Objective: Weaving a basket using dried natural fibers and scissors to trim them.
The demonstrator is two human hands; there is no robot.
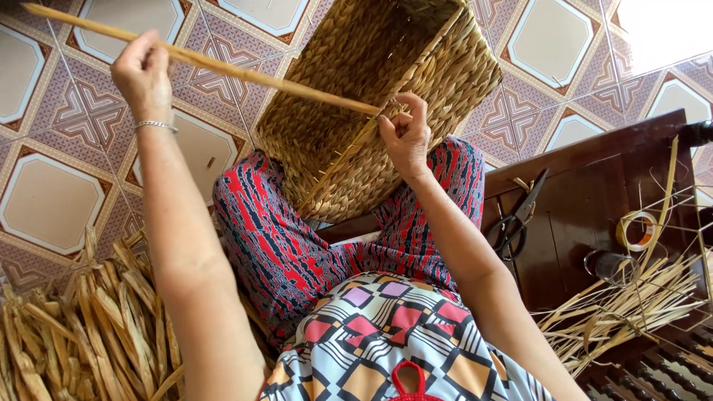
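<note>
Rectangular woven straw-coloured basket (371,96): on its side across the lap, opening facing away. Long tan dried-fibre strand (223,68): taut from the basket rim up-left. Left hand (142,74): fist closed round the strand. Right hand (405,134): fingertips pinching the strand at the rim. Black-handled scissors (516,219): dark wooden bench (579,186), near its left edge.

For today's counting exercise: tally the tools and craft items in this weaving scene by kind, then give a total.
Woven basket: 1
Long strand held in both hands: 1
Scissors: 1
Tape rolls: 2, the second dark
Dried fibre piles: 2, the second on the bench
Total: 7
</note>
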